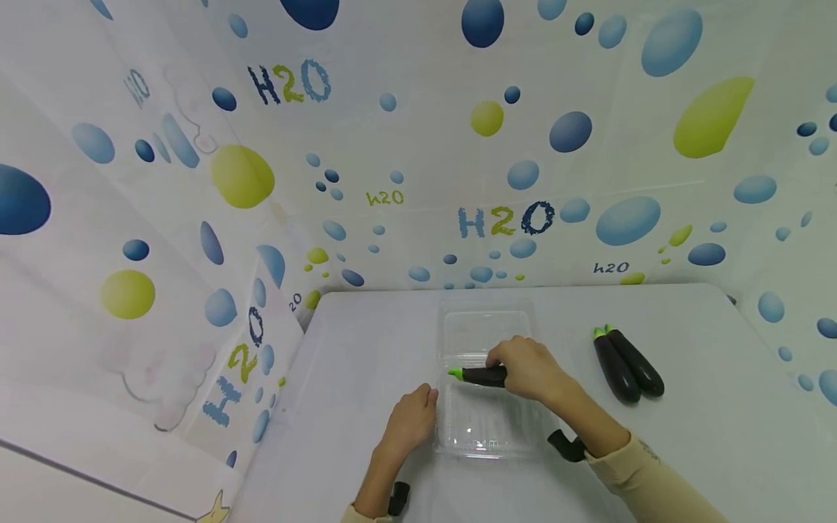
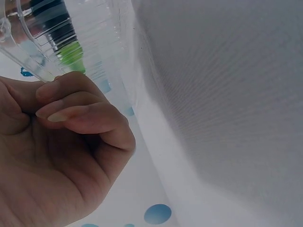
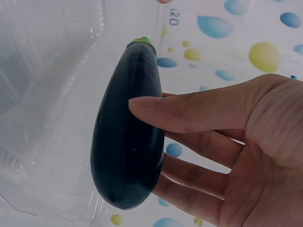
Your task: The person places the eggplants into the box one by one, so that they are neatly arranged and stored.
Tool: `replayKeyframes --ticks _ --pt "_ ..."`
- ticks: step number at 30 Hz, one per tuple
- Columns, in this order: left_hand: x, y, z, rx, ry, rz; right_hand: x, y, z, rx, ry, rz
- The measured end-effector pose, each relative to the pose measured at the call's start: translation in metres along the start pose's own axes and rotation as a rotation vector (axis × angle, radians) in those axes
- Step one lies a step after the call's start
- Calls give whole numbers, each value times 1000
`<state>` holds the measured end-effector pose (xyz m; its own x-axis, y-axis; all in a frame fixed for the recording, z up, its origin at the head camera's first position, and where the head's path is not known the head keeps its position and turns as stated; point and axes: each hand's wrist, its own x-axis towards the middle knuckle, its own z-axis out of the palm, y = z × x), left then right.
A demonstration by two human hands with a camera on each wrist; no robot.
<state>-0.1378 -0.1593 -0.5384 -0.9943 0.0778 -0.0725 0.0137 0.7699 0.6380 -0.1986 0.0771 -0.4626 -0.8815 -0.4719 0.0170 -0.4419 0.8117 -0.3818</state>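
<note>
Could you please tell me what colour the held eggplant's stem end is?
The stem end is bright green; it shows best, unobstructed, in the head view.

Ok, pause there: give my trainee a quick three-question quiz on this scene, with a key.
1. True or false: in the head view, the green tip of the eggplant held in the right hand points right.
2. How many loose eggplants lie on the table, outside the clear container?
3. The left hand is nearest to: A) the clear container's left edge; B) the loose eggplants; C) the table's far edge.

Key: 1. False; it points left. 2. Two, side by side. 3. A.
</note>
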Motion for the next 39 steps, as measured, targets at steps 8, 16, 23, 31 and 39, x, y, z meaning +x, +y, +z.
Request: replayKeyframes --ticks 8,16,23,31,39 --pt "1 0 0 -12 1 22 2 1 5 -12 -5 -13" --pt "1 -2 -1 -20 -5 26 4 1 12 -24 -3 -14" --pt "1 -3 0 -16 -4 36 6 3 20 -43 -4 -9" --pt "1 -3 0 -10 -4 41 5 3 27 -50 -4 1" --pt "1 -4 -1 -13 -4 31 5 0 32 -77 -2 3"
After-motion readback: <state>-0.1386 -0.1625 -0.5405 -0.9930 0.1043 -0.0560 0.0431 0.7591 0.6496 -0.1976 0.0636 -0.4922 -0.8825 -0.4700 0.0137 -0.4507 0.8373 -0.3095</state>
